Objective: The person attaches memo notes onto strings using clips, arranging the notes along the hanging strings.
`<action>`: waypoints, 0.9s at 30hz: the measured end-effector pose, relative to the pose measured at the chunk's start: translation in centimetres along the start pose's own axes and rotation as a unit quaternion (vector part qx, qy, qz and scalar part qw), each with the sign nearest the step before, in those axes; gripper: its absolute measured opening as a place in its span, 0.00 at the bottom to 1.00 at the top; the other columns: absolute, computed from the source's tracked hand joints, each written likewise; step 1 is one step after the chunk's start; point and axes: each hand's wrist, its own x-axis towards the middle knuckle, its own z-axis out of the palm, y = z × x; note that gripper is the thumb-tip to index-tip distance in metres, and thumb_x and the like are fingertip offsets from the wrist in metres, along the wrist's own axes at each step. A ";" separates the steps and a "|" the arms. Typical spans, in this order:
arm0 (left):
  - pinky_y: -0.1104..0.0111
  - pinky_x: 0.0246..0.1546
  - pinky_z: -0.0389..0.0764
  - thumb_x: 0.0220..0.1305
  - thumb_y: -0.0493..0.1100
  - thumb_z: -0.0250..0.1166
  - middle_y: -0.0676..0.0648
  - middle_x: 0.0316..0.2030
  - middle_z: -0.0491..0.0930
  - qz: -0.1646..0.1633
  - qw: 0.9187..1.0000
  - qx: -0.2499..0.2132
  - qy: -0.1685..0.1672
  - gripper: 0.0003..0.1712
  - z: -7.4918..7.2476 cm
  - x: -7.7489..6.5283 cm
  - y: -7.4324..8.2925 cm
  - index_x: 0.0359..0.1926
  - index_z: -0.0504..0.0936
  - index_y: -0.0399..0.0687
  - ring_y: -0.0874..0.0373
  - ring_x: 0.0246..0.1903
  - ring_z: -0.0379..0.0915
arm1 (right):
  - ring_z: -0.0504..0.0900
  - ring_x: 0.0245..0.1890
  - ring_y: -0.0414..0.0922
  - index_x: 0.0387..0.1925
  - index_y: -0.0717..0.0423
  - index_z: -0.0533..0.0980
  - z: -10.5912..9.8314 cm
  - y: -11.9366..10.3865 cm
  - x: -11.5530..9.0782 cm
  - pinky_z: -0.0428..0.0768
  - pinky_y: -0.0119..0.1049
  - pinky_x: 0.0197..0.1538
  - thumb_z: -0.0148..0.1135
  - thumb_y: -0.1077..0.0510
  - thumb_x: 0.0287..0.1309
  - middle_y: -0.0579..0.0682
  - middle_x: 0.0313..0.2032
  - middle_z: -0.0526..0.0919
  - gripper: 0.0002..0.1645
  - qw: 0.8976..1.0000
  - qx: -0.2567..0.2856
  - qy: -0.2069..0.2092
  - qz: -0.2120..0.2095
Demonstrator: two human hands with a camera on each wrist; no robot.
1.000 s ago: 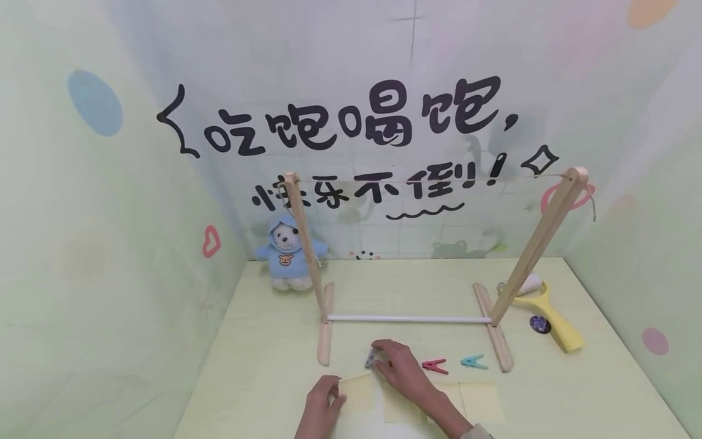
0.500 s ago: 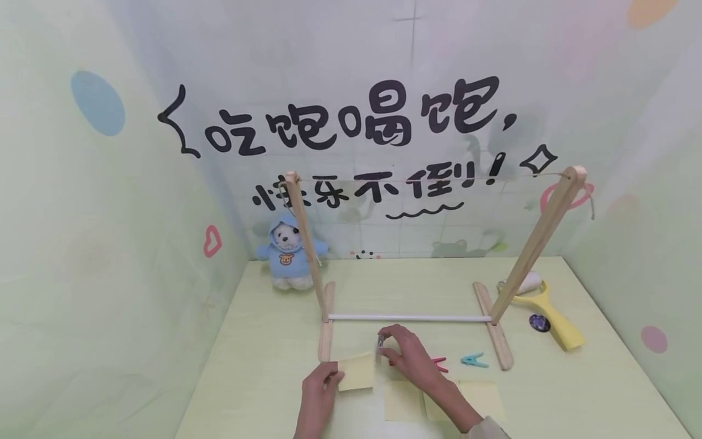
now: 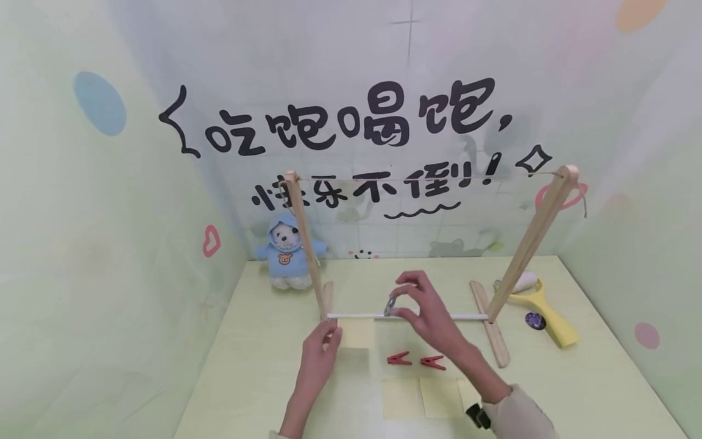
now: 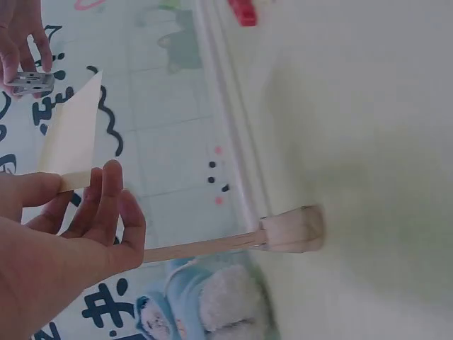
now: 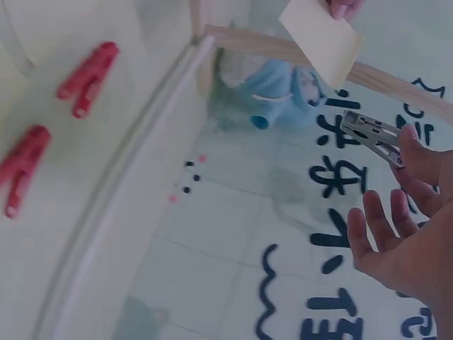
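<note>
My left hand (image 3: 320, 352) pinches a small pale yellow paper square (image 3: 356, 334) by its left edge. In the left wrist view the paper (image 4: 76, 138) stands up from between thumb and fingers. To its right, my right hand (image 3: 433, 314) pinches a grey clothespin (image 3: 390, 305) between thumb and forefinger; the other fingers are spread apart in the right wrist view, where the clothespin's (image 5: 371, 134) free end points toward the paper. Both hands overlap the white rod (image 3: 422, 316) of a wooden stand (image 3: 529, 259) in the head view. A thin string (image 3: 411, 179) runs between the stand's post tops.
Two red clothespins (image 3: 399, 358) (image 3: 433, 363) lie on the table before the stand. Several yellow paper squares (image 3: 400, 399) lie nearer, partly under the right forearm. A plush toy in blue (image 3: 287, 256) sits back left; a yellow-handled roller (image 3: 554, 320) and dark oval disc (image 3: 535, 321) lie right.
My left hand has lifted the paper square off the table and forward. My right hand has carried the clothespin forward and up, uncovering one red clothespin; its forearm now hides the teal one.
</note>
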 end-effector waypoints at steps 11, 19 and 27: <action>0.49 0.62 0.86 0.84 0.40 0.61 0.33 0.56 0.87 -0.007 0.998 -0.050 -0.023 0.16 -2.1 7.5 5.9 0.62 0.84 0.33 0.37 0.57 0.87 | 0.74 0.66 0.47 0.42 0.64 0.88 -6.6 -6.0 8.6 0.76 0.25 0.69 0.80 0.80 0.48 0.62 0.57 0.74 0.19 0.996 0.061 0.028 -0.057; 0.49 0.68 0.82 0.84 0.40 0.62 0.35 0.58 0.86 0.023 0.994 -0.096 -0.036 0.17 -3.0 12.2 10.7 0.64 0.83 0.35 0.38 0.66 0.82 | 0.72 0.68 0.43 0.40 0.67 0.88 -9.7 -8.7 14.8 0.69 0.34 0.74 0.82 0.75 0.50 0.65 0.57 0.73 0.15 0.996 0.035 0.031 -0.072; 0.48 0.74 0.76 0.84 0.41 0.60 0.35 0.56 0.86 0.003 0.993 -0.114 -0.018 0.17 -3.5 15.9 14.3 0.64 0.83 0.36 0.41 0.71 0.78 | 0.70 0.67 0.46 0.39 0.68 0.89 -11.8 -9.1 20.5 0.66 0.41 0.73 0.83 0.73 0.53 0.54 0.52 0.71 0.12 0.996 -0.007 0.061 -0.070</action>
